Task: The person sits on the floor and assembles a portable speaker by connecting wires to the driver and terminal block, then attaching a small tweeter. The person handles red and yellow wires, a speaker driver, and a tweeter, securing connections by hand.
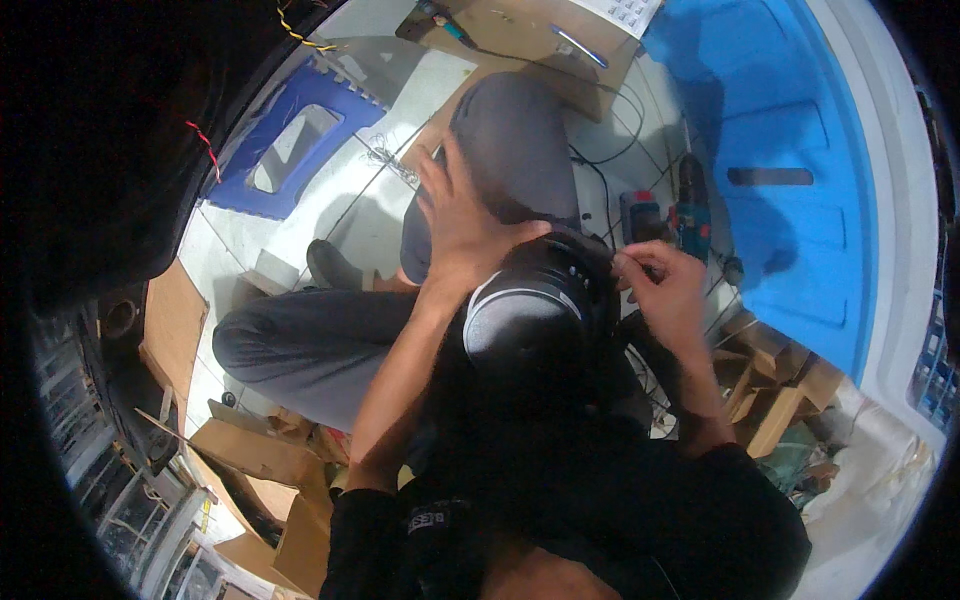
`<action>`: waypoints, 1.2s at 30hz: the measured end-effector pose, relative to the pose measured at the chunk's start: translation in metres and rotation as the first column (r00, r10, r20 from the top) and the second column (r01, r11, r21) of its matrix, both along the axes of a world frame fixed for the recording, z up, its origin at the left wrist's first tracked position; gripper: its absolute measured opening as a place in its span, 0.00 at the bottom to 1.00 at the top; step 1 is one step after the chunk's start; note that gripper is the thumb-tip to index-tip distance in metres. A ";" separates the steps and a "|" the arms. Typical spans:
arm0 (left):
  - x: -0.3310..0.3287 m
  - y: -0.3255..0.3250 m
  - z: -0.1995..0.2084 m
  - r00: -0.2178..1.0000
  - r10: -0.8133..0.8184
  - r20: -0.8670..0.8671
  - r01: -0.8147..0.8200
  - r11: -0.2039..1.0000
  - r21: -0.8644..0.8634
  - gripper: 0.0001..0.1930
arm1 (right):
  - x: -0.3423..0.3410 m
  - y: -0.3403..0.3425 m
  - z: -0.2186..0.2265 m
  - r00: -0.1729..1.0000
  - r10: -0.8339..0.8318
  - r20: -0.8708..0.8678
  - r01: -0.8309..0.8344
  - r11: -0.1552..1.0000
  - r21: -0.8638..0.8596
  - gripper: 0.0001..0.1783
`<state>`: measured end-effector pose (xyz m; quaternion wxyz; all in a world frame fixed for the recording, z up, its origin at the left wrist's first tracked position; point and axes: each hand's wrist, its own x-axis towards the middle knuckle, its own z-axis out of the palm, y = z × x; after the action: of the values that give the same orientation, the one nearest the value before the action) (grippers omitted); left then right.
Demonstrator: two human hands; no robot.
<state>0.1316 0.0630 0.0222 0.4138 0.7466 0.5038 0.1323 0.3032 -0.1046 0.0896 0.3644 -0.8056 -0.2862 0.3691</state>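
In my lap rests a black round device (515, 322) with a silver rim and a grey disc face; a row of small light spots shows along its dark far side. My left hand (467, 225) has its fingers spread over my raised knee, and its thumb reaches the far edge of the device. Beside the device's right edge, my right hand (662, 280) is closed in a pinch with thumb and fingertips together. Whatever is between those fingertips is too small and dark to make out. Shadow hides the device's near side.
A power drill (690, 210) stands right of my knee, by a large blue plastic panel (790, 250). Ahead, a soldering iron (445, 22) and a pen (580, 46) lie on cardboard (500, 35). A purple plastic stool (345, 95) lies left; cardboard boxes (245, 450) sit lower left.
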 end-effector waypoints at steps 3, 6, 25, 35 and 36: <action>-0.010 0.001 -0.008 0.997 0.045 0.061 -0.042 0.998 -0.044 0.79 | 0.003 0.005 0.006 0.998 0.056 0.037 -0.057 0.998 0.031 0.08; -0.012 0.001 -0.014 0.996 0.054 0.074 -0.052 0.998 -0.036 0.79 | 0.003 0.006 0.010 0.993 0.089 0.074 -0.087 0.996 -0.021 0.08; 0.030 -0.004 0.016 0.965 -0.236 -0.113 0.257 0.939 0.227 0.81 | -0.001 -0.004 -0.009 0.977 0.154 0.147 -0.121 0.970 -0.212 0.12; 0.046 0.000 0.023 0.895 -0.429 -0.124 0.445 0.833 0.328 0.77 | 0.000 -0.005 -0.014 0.976 0.151 0.159 -0.114 0.968 -0.222 0.14; 0.047 0.000 0.023 0.896 -0.431 -0.104 0.440 0.837 0.325 0.77 | 0.000 -0.005 -0.014 0.977 0.146 0.158 -0.109 0.969 -0.220 0.14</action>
<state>0.1786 0.0627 0.0449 0.2909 0.9032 0.2959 0.1097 0.3032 -0.1100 0.0757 0.2263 -0.8485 -0.3276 0.3486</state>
